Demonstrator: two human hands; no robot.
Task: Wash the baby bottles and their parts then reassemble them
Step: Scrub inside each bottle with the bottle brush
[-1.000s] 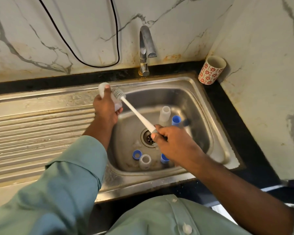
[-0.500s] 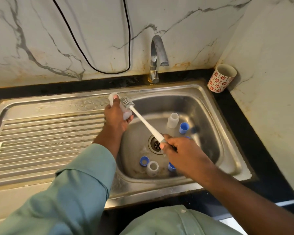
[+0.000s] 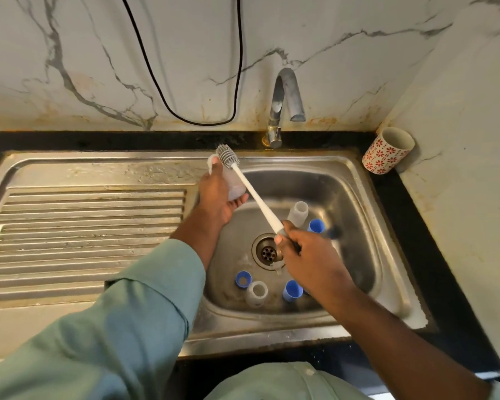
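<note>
My left hand (image 3: 215, 199) grips a clear baby bottle (image 3: 233, 186) over the sink's left rim. My right hand (image 3: 303, 249) holds the white handle of a bottle brush (image 3: 253, 193), whose grey bristle head (image 3: 225, 155) sticks up beside the bottle's top end. In the basin (image 3: 350, 197) lie more parts: a clear bottle (image 3: 298, 212) at the back, a blue ring (image 3: 315, 225) beside it, a blue ring (image 3: 243, 278), a clear piece (image 3: 257, 293) and a blue cap (image 3: 292, 290) at the front.
The tap (image 3: 285, 102) stands behind the basin, with no water seen running. The drain (image 3: 267, 251) sits mid-basin. A ribbed draining board (image 3: 84, 223) stretches left. A red-flowered cup (image 3: 387, 150) stands at the back right corner. A black cable (image 3: 185, 82) hangs on the wall.
The brush head has come further out along the bottle, so more bristles show now. Both hands keep their grips over the sink, and the camera has shifted.
</note>
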